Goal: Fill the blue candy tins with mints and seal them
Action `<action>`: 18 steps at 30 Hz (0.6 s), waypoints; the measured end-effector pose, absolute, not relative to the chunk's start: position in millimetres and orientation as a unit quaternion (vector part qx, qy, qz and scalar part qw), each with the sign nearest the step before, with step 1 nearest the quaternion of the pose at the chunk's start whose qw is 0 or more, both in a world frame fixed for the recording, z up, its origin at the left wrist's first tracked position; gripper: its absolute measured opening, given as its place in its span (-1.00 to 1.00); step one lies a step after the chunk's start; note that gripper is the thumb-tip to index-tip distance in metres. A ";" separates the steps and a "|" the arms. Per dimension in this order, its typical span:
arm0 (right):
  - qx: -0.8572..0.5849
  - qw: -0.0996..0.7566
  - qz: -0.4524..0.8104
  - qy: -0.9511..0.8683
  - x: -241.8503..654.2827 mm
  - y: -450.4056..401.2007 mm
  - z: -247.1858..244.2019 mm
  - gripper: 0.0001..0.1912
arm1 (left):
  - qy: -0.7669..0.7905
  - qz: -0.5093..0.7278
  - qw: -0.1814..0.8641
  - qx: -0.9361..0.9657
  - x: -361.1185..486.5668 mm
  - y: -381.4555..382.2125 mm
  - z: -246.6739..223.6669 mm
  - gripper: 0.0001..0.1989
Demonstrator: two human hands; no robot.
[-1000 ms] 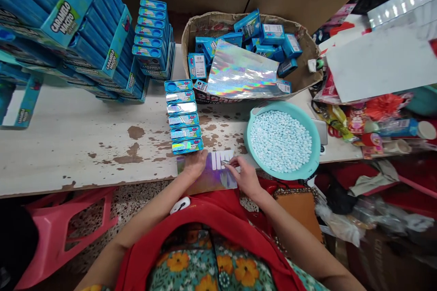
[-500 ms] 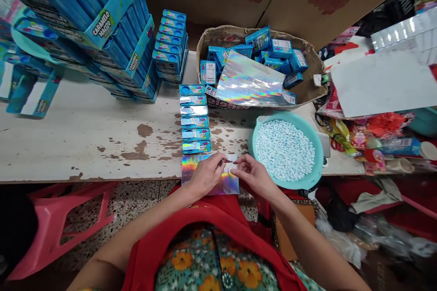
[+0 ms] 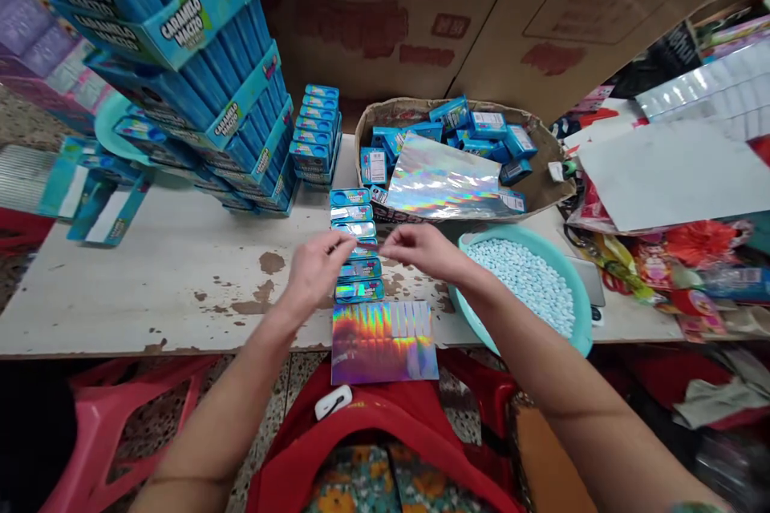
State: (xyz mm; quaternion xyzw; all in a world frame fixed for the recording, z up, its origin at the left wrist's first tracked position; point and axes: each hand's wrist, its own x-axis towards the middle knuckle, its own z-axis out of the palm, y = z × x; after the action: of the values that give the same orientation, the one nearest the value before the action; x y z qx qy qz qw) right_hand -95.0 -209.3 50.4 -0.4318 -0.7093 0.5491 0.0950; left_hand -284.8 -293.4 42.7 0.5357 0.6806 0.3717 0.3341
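Observation:
Six small blue boxes [image 3: 359, 268] stand in a column on the worn white table, several with shiny strips across their tops. My left hand [image 3: 320, 263] is pinched at the left side of this column, and my right hand [image 3: 421, 250] is pinched at its right side. Between the fingertips a thin strip seems to stretch over one of the middle boxes; it is blurred. Nearer to me, a holographic sheet [image 3: 383, 345] with cut strips lies at the table's front edge.
A turquoise bowl [image 3: 581, 329] of pale blue candies is under my right forearm. Behind stands a cut carton [image 3: 545, 196] with blue boxes and silver film. Tall stacks of blue boxes [image 3: 222, 124] rise at the left. Packaging clutter [image 3: 698, 256] lies at the right.
Both hands have moved up and forward from the holographic sheet to the column of boxes, and the sheet is uncovered. The view has shifted, showing more of the lap.

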 end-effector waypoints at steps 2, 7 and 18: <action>-0.422 0.071 0.549 -0.718 -124.4 -172.6 53.8 -0.71 | 0.689 0.386 0.320 0.523 -308.7 -264.7 42.3 -0.81; -0.470 0.013 0.503 -0.725 -178.6 -113.3 52.4 -0.75 | 0.669 0.454 0.392 0.440 -344.5 -215.3 28.3 -0.80; -0.541 -0.010 0.304 -0.784 -197.4 -97.5 42.0 -0.76 | 0.686 0.454 0.420 0.384 -342.0 -196.6 -33.0 -0.84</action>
State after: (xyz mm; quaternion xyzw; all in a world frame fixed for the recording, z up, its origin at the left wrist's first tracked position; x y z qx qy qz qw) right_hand -197.4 -97.5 42.0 -0.5411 -0.7842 0.3035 -0.0099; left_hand -342.0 -196.6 -33.0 0.3843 0.6857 0.4538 0.4197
